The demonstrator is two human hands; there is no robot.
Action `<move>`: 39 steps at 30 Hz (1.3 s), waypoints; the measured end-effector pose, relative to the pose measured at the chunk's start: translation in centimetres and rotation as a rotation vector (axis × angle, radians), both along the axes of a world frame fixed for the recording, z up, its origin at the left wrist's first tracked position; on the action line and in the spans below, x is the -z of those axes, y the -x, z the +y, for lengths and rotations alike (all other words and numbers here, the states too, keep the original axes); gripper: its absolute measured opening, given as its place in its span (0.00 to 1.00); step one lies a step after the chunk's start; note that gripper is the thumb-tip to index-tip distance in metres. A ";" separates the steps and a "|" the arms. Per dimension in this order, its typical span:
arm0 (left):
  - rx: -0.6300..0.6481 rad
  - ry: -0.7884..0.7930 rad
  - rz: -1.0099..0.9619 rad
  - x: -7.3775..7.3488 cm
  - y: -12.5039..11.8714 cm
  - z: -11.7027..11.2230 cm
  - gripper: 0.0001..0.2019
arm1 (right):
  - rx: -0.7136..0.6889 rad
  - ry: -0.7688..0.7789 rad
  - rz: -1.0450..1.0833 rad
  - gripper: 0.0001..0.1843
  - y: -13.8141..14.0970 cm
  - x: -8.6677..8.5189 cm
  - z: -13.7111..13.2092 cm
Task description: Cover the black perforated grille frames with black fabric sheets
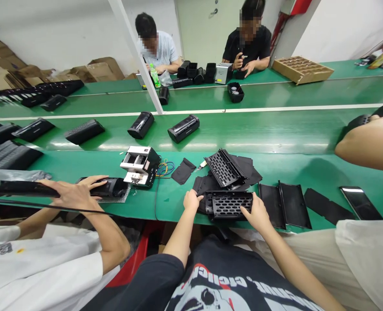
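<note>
1. The right hand (254, 211) clamps the right end of a black perforated plastic panel (232, 205), with its fingers curled over the edge.
2. The left hand (193, 201) meets the panel's left end, set well apart from the right; whether it is clamped is hard to tell.
3. The panel lies at lower centre on a green workbench (173, 203), and holding both ends keeps it level.
4. A second perforated panel (223, 168) sits tilted just above, beside black felt sheets (183, 170).
5. At lower left, a co-worker's hands (73, 194) hold a black cylindrical housing (110, 188).
</note>
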State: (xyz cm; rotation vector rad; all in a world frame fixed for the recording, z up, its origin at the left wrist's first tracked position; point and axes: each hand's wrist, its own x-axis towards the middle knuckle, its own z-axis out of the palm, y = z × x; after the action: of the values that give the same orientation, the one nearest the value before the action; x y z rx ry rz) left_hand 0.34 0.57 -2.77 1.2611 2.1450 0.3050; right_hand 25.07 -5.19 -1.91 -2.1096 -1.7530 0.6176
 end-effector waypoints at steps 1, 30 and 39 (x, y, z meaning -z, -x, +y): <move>0.006 0.005 -0.001 0.1 0.1 0.1 0.11 | -0.007 0.007 -0.002 0.41 0.1 0.1 -0.1; -0.103 -0.293 -1.060 -13.4 1.2 0.8 0.06 | -0.164 0.383 1.327 0.30 4.5 -7.5 0.6; 0.146 0.003 -1.332 -22.5 -0.5 -4.4 0.09 | 0.077 0.438 1.858 0.24 6.8 -12.3 1.1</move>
State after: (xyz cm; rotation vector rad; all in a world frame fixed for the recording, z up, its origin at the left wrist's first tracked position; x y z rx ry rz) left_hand 0.84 -3.88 19.76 0.7809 0.8993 0.7925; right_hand 18.30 -4.11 10.39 -0.7563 -0.3948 2.0320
